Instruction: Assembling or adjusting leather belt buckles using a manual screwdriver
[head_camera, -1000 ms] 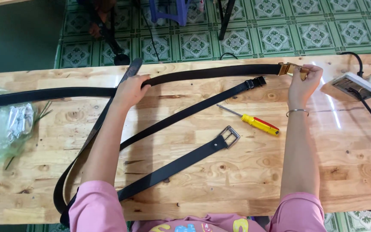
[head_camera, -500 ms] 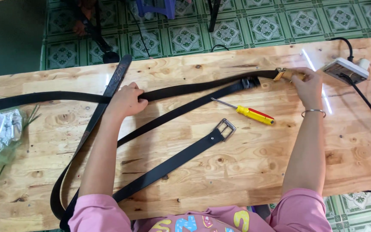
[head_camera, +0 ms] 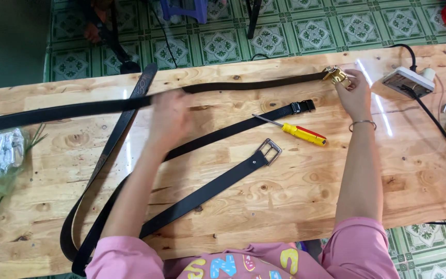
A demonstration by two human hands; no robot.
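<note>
while both hands work: one long black belt [head_camera: 243, 85] lies stretched across the worktop [head_camera: 295, 191]
right hand [head_camera: 354, 93]: fingers pinch its gold buckle [head_camera: 336, 76]
left hand [head_camera: 169, 116]: blurred, fingers' grip cannot tell
belts: four
screwdriver [head_camera: 298, 132]: one

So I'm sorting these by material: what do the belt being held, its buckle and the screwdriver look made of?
Belt strap: looks like black leather or a faux kind, matte and flexible; which one I cannot tell. Gold buckle, at the right hand: shiny yellow metal, brass-like. Screwdriver: glossy yellow and red plastic handle with a thin steel-looking shaft. Left hand is on the strap.
</note>
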